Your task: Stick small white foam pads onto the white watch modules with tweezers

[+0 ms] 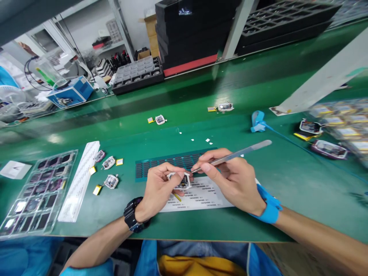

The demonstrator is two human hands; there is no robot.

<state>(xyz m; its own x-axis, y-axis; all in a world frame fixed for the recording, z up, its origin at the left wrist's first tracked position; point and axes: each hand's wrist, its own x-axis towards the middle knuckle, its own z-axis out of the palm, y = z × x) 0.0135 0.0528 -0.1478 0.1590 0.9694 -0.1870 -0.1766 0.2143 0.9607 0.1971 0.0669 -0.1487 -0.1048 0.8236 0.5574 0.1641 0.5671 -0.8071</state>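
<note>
My left hand (pixel 162 186) holds a small white-framed device (pixel 184 181) with its inner parts showing, pinched between thumb and fingers. A yellow-edged piece (pixel 177 197) shows just under it. In my right hand (pixel 234 178) are metal tweezers (pixel 241 153), their tip at the right edge of the device. Beneath both hands lies a white sheet with printed rows of labels (pixel 201 200). Behind them is a dark sheet of small black pieces (pixel 161 165), partly covered by my hands.
Several similar devices lie left (pixel 111 181) and farther back (pixel 225 107). At the far left sits a clear tray (pixel 54 191) beside a white strip (pixel 79 184). A blue cord (pixel 287 141) and more devices (pixel 329 149) are at right, near a slanted post (pixel 322 76).
</note>
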